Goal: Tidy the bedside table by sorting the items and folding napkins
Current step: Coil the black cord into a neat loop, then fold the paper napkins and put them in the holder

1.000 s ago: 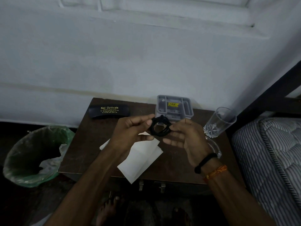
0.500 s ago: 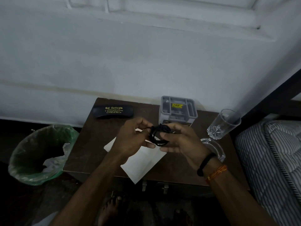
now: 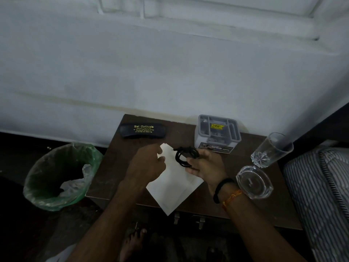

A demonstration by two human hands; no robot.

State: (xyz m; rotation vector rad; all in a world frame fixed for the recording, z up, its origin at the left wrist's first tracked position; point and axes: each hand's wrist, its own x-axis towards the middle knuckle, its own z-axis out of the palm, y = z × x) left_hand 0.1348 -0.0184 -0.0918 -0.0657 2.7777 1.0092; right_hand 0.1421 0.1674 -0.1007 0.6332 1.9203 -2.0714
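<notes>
A coiled black cord [image 3: 186, 156] hangs over the middle of the brown bedside table [image 3: 113, 167], pinched in my right hand [image 3: 204, 164]. My left hand [image 3: 148, 163] is just left of the coil, apart from it, fingers curled with nothing in them. Under both hands lies a white napkin [image 3: 173, 188], unfolded and turned cornerwise, one corner past the table's front edge. A grey compartment organizer [image 3: 217, 133] stands just behind the coil.
A black spectacle case [image 3: 143, 130] lies at the back left. A drinking glass [image 3: 272, 150] and a glass ashtray [image 3: 254, 181] stand at the right. A green-lined bin [image 3: 60, 176] sits on the floor left; a striped mattress [image 3: 321, 195] is right.
My left hand has let go of the coiled cord and pulled back to the left. The right hand alone keeps the coil, now lower and nearer the organizer.
</notes>
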